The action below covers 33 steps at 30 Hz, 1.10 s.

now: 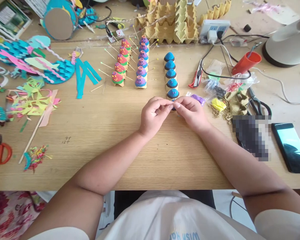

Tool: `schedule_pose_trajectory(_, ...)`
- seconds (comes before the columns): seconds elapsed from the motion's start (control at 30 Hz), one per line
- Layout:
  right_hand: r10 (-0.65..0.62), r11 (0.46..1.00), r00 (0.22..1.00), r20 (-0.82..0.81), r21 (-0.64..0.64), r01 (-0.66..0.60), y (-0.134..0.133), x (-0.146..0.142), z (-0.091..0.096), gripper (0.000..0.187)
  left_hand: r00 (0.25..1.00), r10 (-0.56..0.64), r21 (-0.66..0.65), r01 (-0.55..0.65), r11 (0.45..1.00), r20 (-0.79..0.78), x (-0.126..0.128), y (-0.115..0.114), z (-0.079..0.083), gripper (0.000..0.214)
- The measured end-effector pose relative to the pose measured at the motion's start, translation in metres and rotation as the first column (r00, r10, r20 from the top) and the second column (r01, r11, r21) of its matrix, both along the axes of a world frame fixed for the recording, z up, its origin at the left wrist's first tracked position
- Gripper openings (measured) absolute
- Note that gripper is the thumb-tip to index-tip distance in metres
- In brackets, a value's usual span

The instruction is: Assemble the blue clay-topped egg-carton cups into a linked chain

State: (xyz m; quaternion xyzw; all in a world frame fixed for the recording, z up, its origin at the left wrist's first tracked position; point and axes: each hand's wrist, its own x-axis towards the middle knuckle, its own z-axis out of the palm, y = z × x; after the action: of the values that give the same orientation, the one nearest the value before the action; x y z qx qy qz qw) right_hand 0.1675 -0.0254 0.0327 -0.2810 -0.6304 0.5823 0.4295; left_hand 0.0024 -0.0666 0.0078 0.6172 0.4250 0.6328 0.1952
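Observation:
My left hand [153,115] and my right hand [192,112] meet at the middle of the wooden table [115,140], fingertips pinched together on a small piece I cannot make out. They sit right in front of the nearest of a row of blue-capped egg-carton cups [171,74], which is partly hidden behind my fingers. To the left stand a row of purple-and-blue cups [141,63] and a row of red-and-orange cups [120,65], with thin sticks pointing out of them. A purple clay lump [198,98] lies just beyond my right hand.
Yellow clay [218,104], small plastic bags and black scissors [257,105] lie at right, with a phone [290,146] and an orange cup [246,62]. Egg cartons [180,20] and a power strip [215,28] sit at the back. Paper cut-outs and orange scissors [0,154] cover the left.

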Motion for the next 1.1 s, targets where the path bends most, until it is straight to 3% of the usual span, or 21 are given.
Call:
schedule_pose_trajectory(0.2, -0.054, 0.995, 0.994, -0.099, -0.092, 0.045, 0.0, -0.002, -0.005, 0.045, 1.0, 0.005, -0.017, -0.006, 1.0, -0.03, -0.001, -0.002, 0.001, 0.018)
schedule_pose_trajectory(0.4, -0.054, 0.992, 0.995, -0.088, -0.116, 0.044, 0.004, 0.001, -0.011, 0.045, 0.999, -0.012, -0.048, 0.014, 0.999, 0.033, -0.001, -0.002, 0.001, 0.021)
schedule_pose_trajectory(0.63, -0.041, 0.993, 0.993, -0.11, -0.117, 0.027, 0.004, 0.0, -0.006, 0.039, 0.998, -0.036, -0.05, 0.038, 0.998, 0.046, 0.0, -0.001, 0.0, 0.02)
schedule_pose_trajectory(1.1, -0.095, 0.993, 0.995, -0.017, -0.072, 0.094, 0.004, 0.004, -0.009, 0.049, 0.995, -0.074, -0.055, 0.078, 0.995, 0.059, 0.0, -0.001, -0.001, 0.02)
